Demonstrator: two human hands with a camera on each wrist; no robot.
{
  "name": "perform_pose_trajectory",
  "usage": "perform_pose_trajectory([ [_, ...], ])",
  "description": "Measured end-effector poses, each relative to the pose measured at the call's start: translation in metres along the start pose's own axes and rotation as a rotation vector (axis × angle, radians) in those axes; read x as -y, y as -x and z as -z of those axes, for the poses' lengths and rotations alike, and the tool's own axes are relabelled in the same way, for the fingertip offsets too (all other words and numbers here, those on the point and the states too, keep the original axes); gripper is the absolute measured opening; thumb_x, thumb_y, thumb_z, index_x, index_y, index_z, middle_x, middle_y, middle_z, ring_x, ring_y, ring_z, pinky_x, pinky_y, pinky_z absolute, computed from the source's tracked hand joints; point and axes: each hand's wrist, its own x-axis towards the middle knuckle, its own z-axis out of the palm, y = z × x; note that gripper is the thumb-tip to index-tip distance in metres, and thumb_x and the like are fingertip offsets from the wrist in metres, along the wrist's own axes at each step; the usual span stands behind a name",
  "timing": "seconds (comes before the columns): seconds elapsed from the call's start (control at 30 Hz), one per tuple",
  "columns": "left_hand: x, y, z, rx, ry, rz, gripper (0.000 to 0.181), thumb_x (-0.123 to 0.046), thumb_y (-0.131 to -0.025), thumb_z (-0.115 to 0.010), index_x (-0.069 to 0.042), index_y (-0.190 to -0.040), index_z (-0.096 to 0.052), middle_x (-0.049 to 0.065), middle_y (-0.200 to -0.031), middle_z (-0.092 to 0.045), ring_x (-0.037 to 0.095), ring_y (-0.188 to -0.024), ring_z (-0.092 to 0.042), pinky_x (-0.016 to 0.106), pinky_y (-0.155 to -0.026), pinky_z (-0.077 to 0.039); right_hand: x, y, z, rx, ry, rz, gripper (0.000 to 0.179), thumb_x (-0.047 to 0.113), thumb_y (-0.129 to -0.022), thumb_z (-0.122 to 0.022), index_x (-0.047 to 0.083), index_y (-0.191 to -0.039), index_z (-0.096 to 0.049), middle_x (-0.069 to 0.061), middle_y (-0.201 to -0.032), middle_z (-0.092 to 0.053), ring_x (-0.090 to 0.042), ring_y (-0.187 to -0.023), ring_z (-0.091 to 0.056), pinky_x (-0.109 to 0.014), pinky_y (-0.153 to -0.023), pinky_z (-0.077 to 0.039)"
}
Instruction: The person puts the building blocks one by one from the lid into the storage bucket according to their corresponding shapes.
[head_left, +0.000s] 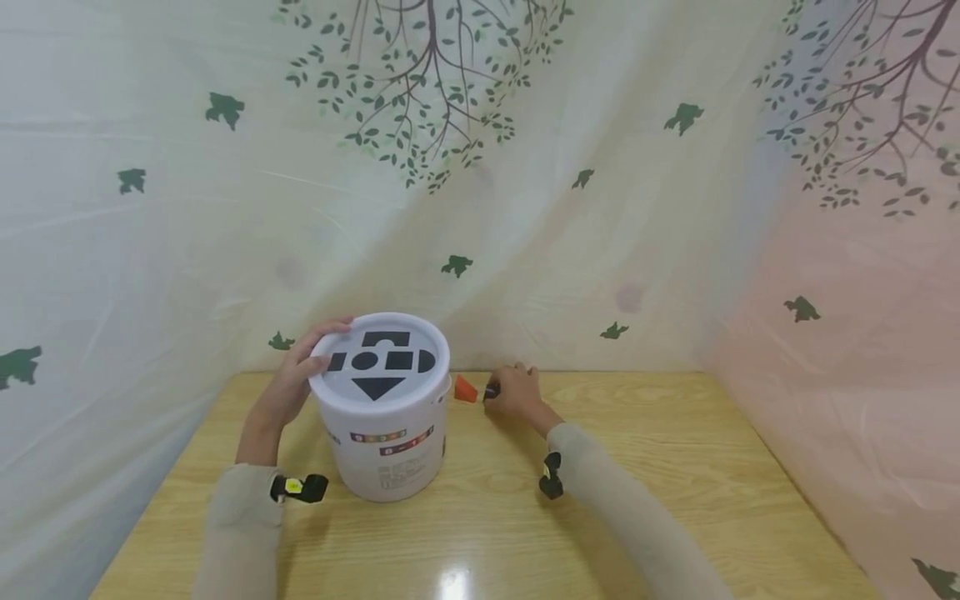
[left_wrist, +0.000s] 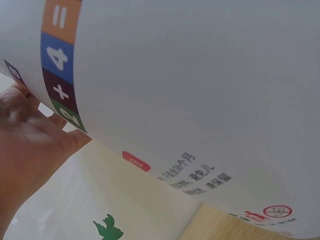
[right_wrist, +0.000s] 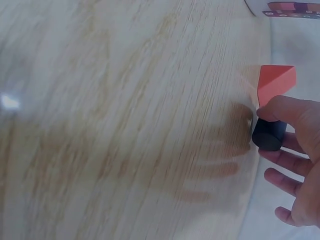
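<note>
A white bucket [head_left: 390, 454] stands on the table, its round lid [head_left: 347, 385] marked with several dark shapes, among them a circle, a triangle and an arch. My left hand [head_left: 288, 385] holds the bucket's left upper edge, thumb and fingers over the lid's rim. In the left wrist view the printed bucket wall [left_wrist: 200, 90] covers part of that hand. To the right of the bucket, my right hand [head_left: 516, 392] pinches a black cylinder block [right_wrist: 269, 135] between thumb and fingers near the table's back edge. A red triangular block [right_wrist: 276, 80] lies between this hand and the bucket.
The wood-grain table [head_left: 660, 467] reaches back to a pale cloth backdrop [head_left: 525, 250] printed with leaves and branches. A pinkish cloth [head_left: 862, 375] hangs along the right side. Each sleeve carries a small black wrist camera [head_left: 551, 477].
</note>
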Motion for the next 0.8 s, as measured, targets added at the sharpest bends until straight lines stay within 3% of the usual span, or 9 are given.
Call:
perform_pose_trajectory([
  [0.2,-0.001,0.000,-0.002,-0.003,-0.008,0.001,0.045,-0.015,-0.100,-0.043,-0.007,-0.144,-0.048,0.006,-0.161,-0.031,0.014,-0.138,-0.038,0.016,-0.103,-0.043,-0.003,0.006,0.004,-0.011,-0.066,0.023,0.015,0.021,-0.080,-0.083,0.014,-0.091,-0.076,-0.001,-0.092,-0.071,-0.023,-0.094,-0.054,-0.052,-0.094,-0.030],
  [0.5,0.000,0.000,-0.002,0.003,-0.002,0.000,0.046,-0.017,-0.100,-0.043,-0.008,-0.144,-0.048,0.010,-0.162,-0.030,0.014,-0.137,-0.039,0.016,-0.102,-0.044,-0.001,0.019,0.011,-0.055,-0.202,0.061,0.019,0.020,-0.082,-0.084,0.013,-0.099,-0.078,-0.003,-0.102,-0.076,-0.029,-0.102,-0.059,-0.053,-0.096,-0.031],
  [0.67,-0.001,0.000,-0.002,-0.003,-0.003,0.012,0.045,-0.018,-0.100,-0.043,-0.008,-0.143,-0.049,0.012,-0.164,-0.026,0.014,-0.138,-0.038,0.016,-0.102,-0.043,-0.001,0.026,0.012,-0.171,-0.313,0.117,0.025,0.019,-0.082,-0.085,0.010,-0.105,-0.078,-0.007,-0.108,-0.077,-0.030,-0.105,-0.061,-0.051,-0.093,-0.033],
  [0.8,-0.002,0.000,-0.003,-0.006,-0.005,0.021,0.045,-0.018,-0.100,-0.043,-0.009,-0.143,-0.049,0.013,-0.165,-0.025,0.014,-0.140,-0.036,0.016,-0.103,-0.042,0.000,0.031,0.013,-0.311,-0.321,0.193,0.029,0.020,-0.080,-0.086,0.008,-0.105,-0.078,-0.010,-0.107,-0.076,-0.032,-0.104,-0.061,-0.053,-0.092,-0.038],
])
